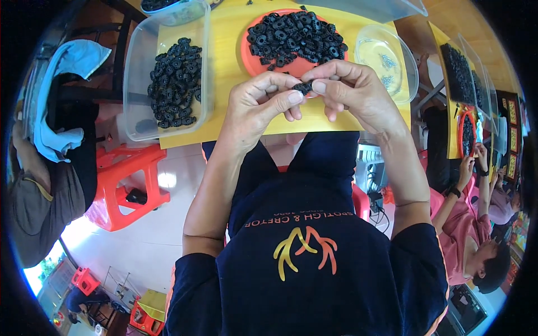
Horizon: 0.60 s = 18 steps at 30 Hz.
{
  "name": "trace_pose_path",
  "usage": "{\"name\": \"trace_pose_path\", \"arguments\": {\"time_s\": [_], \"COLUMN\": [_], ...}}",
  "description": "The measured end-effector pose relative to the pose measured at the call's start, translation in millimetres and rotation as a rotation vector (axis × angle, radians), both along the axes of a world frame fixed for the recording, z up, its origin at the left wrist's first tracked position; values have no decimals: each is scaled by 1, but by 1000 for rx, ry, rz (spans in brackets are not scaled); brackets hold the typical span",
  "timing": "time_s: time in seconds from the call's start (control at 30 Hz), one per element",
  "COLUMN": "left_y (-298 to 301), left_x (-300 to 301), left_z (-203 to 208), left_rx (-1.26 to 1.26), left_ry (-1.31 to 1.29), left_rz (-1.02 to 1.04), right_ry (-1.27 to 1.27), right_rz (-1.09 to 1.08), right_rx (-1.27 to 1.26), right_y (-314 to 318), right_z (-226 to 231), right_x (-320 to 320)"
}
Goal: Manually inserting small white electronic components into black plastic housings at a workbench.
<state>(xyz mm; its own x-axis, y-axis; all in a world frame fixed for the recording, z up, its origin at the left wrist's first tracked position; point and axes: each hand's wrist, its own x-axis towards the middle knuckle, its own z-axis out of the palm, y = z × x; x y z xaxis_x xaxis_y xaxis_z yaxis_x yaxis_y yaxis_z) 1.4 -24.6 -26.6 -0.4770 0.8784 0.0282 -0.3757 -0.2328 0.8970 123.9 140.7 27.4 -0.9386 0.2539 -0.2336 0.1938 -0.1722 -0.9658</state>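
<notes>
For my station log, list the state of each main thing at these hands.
Left hand: pinching a part
Right hand: pinching the same part
Small black part: held, above the table
Clear rectangular tub: open, partly filled
Red plate: heaped with black parts
Clear dish: open, holding small silvery pieces

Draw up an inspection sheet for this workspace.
Surface: yellow tabletop, bearing containers.
Job's things: orange-red tray heaped with black plastic parts; clear rectangular bin with more black parts; clear tub with small silvery pieces.
Clutter: small black bit beyond the tray.
Hands: left hand and right hand pinch one small black part.
Cables: dark cables low at the person's right.
Surroundings: red plastic stool at left; co-worker in pink at right.
</notes>
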Motion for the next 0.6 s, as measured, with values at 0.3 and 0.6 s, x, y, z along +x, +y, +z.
{"name": "trace_pose_path", "arguments": {"time_s": [0.3, 0.6], "left_y": [-1, 4], "left_x": [5, 10], "left_z": [7, 10], "left_rx": [-110, -122], "left_ry": [115, 186], "left_rz": [48, 96], "right_ry": [-56, -97], "right_rz": [-73, -28], "right_rx": [97, 140], "right_y": [-8, -3], "right_z": [0, 8], "right_x": [3, 3]}}
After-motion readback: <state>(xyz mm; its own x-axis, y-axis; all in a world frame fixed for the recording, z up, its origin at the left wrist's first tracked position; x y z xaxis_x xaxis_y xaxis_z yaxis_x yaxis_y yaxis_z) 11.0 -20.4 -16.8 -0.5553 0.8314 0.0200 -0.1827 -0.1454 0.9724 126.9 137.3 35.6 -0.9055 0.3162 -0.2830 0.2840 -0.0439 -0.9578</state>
